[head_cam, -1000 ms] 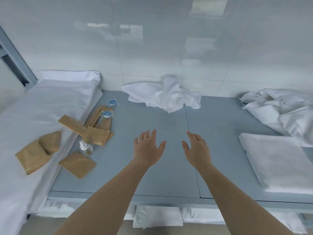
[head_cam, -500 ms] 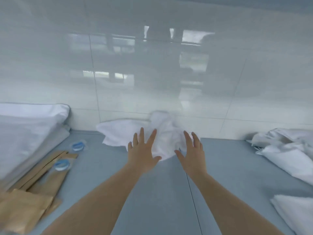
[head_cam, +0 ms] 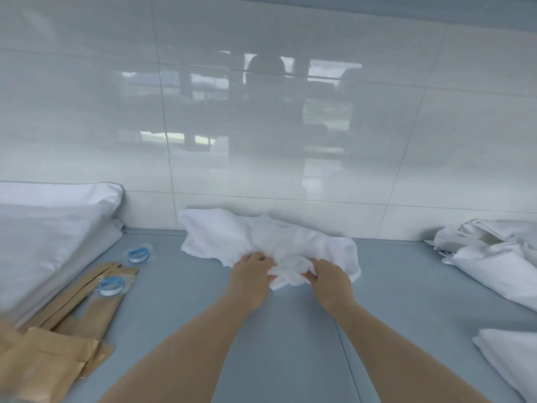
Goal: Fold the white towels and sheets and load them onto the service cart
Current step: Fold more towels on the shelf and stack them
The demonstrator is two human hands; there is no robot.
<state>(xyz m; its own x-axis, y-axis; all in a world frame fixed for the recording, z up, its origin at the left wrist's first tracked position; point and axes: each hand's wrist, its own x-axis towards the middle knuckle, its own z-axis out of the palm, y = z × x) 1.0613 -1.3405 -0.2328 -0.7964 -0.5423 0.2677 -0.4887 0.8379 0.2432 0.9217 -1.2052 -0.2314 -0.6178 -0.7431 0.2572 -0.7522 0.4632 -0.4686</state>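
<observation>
A crumpled white towel (head_cam: 232,237) lies on the grey-blue cart top (head_cam: 290,344), against the tiled wall. My left hand (head_cam: 251,277) and my right hand (head_cam: 329,279) both grip its bunched near edge, fingers curled into the cloth. A rumpled white sheet (head_cam: 494,257) sits at the far right. The corner of a folded white sheet (head_cam: 511,353) shows at the right edge. A stack of white pillows and linen (head_cam: 49,234) fills the left side.
Brown paper packets (head_cam: 58,344) lie at the left front. Two small wrapped items with blue rings (head_cam: 138,255) (head_cam: 112,285) rest near them. The glossy white tiled wall (head_cam: 261,126) stands right behind the towel.
Both hands went from open over the bare surface to reaching forward and closing on the crumpled towel's near edge. The view has moved in closer to the wall.
</observation>
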